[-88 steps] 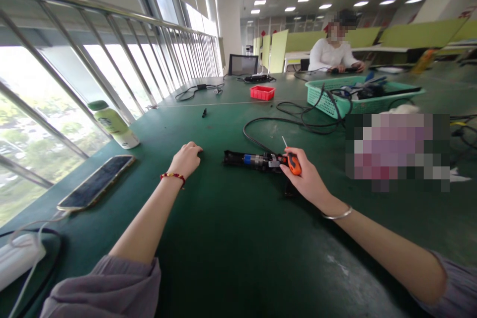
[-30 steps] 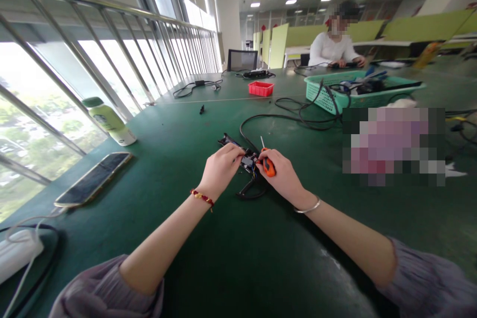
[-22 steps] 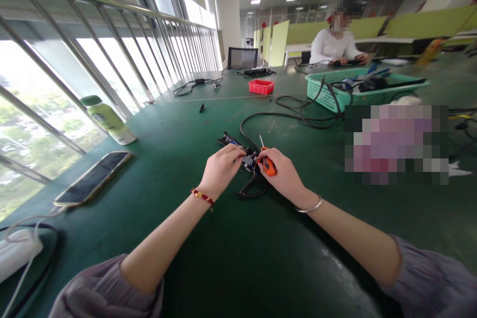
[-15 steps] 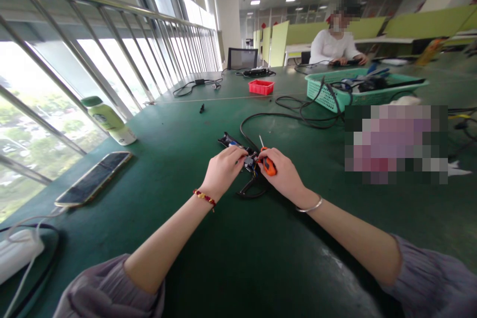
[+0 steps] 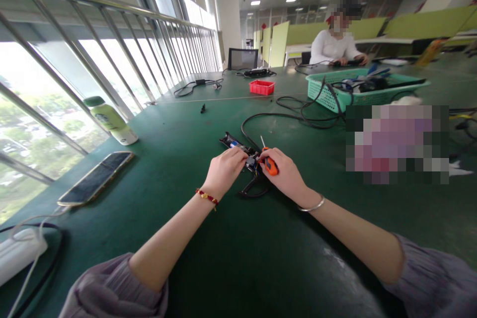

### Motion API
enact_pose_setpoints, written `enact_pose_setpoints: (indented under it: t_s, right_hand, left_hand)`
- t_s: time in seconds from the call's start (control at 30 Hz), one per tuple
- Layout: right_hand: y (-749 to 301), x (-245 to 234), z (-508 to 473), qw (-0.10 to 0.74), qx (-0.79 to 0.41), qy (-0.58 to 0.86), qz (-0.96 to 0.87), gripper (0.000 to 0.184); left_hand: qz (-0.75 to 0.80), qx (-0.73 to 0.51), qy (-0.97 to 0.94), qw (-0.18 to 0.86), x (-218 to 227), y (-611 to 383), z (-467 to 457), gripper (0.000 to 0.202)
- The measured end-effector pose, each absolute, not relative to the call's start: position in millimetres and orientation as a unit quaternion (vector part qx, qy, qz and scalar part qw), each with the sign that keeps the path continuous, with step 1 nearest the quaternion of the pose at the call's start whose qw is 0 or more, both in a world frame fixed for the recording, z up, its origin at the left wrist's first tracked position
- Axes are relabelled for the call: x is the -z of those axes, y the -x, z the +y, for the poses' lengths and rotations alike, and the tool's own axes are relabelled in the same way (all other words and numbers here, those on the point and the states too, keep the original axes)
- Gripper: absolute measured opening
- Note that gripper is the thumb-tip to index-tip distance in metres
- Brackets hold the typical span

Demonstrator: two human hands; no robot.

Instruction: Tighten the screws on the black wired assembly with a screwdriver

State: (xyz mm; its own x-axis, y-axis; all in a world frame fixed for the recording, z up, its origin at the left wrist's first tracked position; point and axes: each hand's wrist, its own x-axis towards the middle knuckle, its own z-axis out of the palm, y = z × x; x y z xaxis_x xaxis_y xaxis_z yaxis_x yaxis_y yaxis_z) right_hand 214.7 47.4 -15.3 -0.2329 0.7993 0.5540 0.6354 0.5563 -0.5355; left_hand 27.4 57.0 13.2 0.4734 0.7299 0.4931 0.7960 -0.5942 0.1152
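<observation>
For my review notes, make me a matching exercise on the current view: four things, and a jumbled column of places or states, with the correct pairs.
Things
1. Orange-and-black screwdriver
2. Phone
3. Small red tray
4. Opened black device

Places or states
A. Beyond the hands, left of the green basket
B. Wires exposed, at the fingers of the left hand
C. Gripped in the right hand
D. Lying flat, on the near side of the bottle

Pairs: 1-C, 2-D, 3-A, 4-B
</observation>
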Motion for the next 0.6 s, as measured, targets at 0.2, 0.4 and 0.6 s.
enact_pose_setpoints:
  t_s: [0.2, 0.4, 0.6]
  right_hand:
    - [-215.4, 15.9, 48.3, 0.412, -0.101, 0.46, -0.78, 0.017]
    - [-215.1, 13.8, 45.9, 0.41, -0.109, 0.464, -0.778, 0.017]
    - [-213.8, 12.2, 45.1, 0.408, -0.105, 0.467, -0.778, 0.017]
  left_hand:
    - [-0.479, 0.224, 0.847, 0.059, -21.6, -28.8, 54.2, 0.022]
    - [-0.605, 0.123, 0.786, 0.022, -50.0, -35.6, 41.2, 0.029]
    - [-0.598, 0.01, 0.801, 0.031, -41.5, -47.4, 32.3, 0.018]
